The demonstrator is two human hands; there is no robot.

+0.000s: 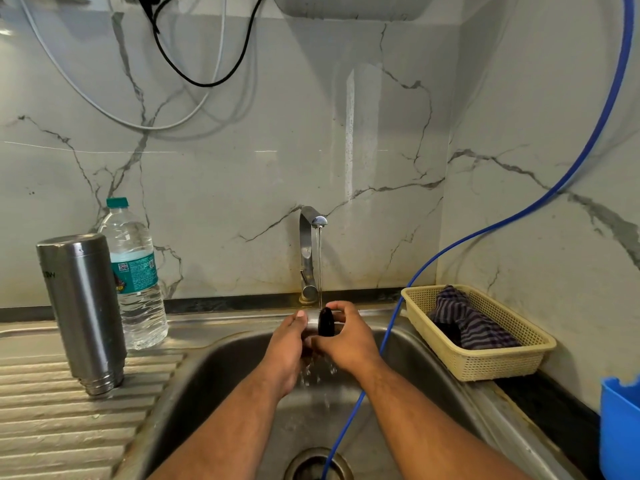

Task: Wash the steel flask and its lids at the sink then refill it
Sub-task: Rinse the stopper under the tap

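Marble-backed sink (214,375): your right grip (349,341) pinches the black lid (326,326) under the tap (306,258); your left grip (285,344), released, lies flat against it. Lid wash judged in hand; next, probably turn it.

One steel flask (81,306), one black lid (326,322), one water bottle (138,299), one tap (308,251), one basket (485,362), one striped cloth (467,320), one blue hose (519,214); two hands: left hand (284,344), right hand (348,341).

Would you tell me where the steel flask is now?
In the head view, the steel flask stands mouth-down on the ribbed drainboard, left of the sink, beside the plastic water bottle.
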